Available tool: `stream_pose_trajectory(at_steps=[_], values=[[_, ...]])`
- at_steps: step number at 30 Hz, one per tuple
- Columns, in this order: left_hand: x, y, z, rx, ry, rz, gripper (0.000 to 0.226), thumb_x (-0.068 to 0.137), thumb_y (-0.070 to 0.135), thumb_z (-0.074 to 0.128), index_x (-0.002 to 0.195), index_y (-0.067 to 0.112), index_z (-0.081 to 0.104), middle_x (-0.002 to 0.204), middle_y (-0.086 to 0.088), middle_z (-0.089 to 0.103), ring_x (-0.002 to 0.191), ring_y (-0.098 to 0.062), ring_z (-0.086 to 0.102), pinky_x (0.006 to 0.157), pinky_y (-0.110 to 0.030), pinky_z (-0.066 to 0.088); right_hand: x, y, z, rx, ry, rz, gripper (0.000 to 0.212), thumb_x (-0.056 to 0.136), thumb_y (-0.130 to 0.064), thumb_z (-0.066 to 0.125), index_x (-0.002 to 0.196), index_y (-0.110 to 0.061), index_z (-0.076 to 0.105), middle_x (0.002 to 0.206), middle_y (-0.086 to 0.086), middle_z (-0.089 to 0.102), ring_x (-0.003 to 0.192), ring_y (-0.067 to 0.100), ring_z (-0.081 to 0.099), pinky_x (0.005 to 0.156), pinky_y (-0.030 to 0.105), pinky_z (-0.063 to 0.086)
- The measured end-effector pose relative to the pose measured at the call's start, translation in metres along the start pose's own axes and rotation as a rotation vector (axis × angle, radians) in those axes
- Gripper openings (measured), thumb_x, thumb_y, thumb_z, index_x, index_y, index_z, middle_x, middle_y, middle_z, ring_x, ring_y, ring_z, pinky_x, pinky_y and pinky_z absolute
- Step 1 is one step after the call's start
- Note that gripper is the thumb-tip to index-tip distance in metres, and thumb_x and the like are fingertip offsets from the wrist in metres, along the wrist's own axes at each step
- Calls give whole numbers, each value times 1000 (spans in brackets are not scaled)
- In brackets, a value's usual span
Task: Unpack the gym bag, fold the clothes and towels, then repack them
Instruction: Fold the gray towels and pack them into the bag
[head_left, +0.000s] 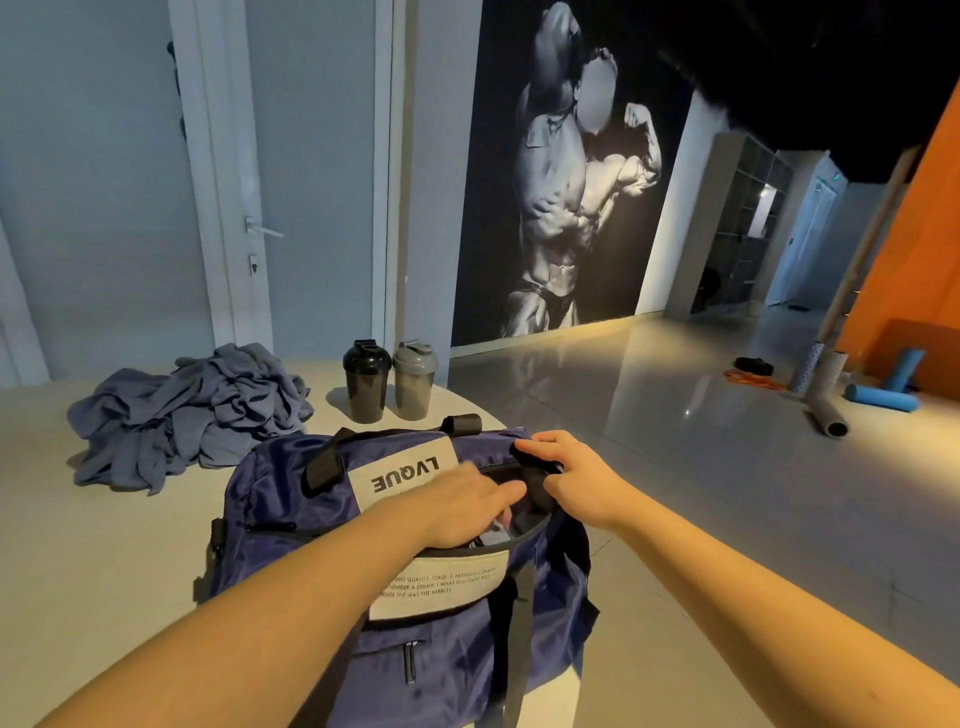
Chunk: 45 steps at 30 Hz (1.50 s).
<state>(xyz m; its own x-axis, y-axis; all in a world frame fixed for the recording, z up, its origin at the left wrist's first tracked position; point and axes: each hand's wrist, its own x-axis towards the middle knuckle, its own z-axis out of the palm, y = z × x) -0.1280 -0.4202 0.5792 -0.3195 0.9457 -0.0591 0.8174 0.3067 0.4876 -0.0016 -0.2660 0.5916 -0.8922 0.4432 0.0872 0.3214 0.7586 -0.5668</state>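
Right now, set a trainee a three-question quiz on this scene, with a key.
1. True or false: the gym bag is zipped shut.
2. What does the right hand grip? A a phone; B the bag's black strap; C a glass.
3. Fill in: beyond the bag, the black shaker stands beside a ____ one.

Key
1. False: the left hand reaches into its open top.
2. B.
3. Grey: the grey shaker.
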Motion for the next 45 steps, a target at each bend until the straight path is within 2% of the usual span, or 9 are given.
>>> stream_pose_trajectory(at_steps=[4,8,12,16,19,28,35,40,45], values=[[-32,10,-5,61,-64,11,45,109,50,21,98,24,55,113,-11,64,104,-31,57,99,-50,43,0,0,1,7,3,3,61,92,3,46,147,-25,52,134,-11,38,122,9,36,104,22,32],[-39,10,5,-7,-201,-258,94,94,80,17,119,1,62,128,-25,59,114,-35,57,89,-41,39,6,2,5,-10,34,34,60,91,3,48,146,-20,53,141,-3,41,128,17,41,108,27,34],[-40,5,3,-1,-268,-313,107,82,92,15,153,18,44,157,-13,41,138,-32,45,115,-44,31,8,-1,10,-27,71,49,58,91,2,48,145,-19,55,143,2,43,133,25,43,112,35,39],[-66,-12,-11,-22,-166,-172,76,94,80,21,131,30,64,138,-8,60,121,-25,56,112,-45,37,5,-14,9,-88,75,53,52,92,-12,55,143,-25,56,148,2,42,138,28,39,112,42,42],[-96,-22,-25,9,-67,-89,94,83,92,11,122,25,64,128,-8,63,113,-26,58,107,-46,42,2,-42,12,-184,135,38,47,92,-23,58,138,-32,58,157,-1,35,146,31,26,116,57,31],[-196,-125,-66,-249,412,-233,45,102,60,41,101,30,75,102,13,73,98,-4,66,100,-37,51,14,-184,89,-98,-53,-287,41,92,-10,59,133,-15,64,139,5,57,130,23,52,108,34,40],[-228,-248,-96,-349,588,-409,37,104,46,47,98,21,73,90,1,70,87,-23,66,82,-38,54,95,-277,189,-166,-178,-281,44,93,-15,53,136,-7,60,125,16,66,106,38,60,93,44,49],[-218,-339,-123,-293,734,-500,39,97,27,50,69,1,54,76,-30,58,62,-25,46,58,-50,41,170,-318,250,-295,-115,-213,34,97,-10,47,66,-16,35,63,5,35,60,22,28,57,33,23],[-186,-389,-153,-221,838,-597,23,98,17,55,77,13,63,81,-11,63,82,-33,62,66,-34,41,237,-342,298,-232,-24,-254,14,97,-16,55,85,-9,56,83,13,55,66,29,48,54,34,34]])
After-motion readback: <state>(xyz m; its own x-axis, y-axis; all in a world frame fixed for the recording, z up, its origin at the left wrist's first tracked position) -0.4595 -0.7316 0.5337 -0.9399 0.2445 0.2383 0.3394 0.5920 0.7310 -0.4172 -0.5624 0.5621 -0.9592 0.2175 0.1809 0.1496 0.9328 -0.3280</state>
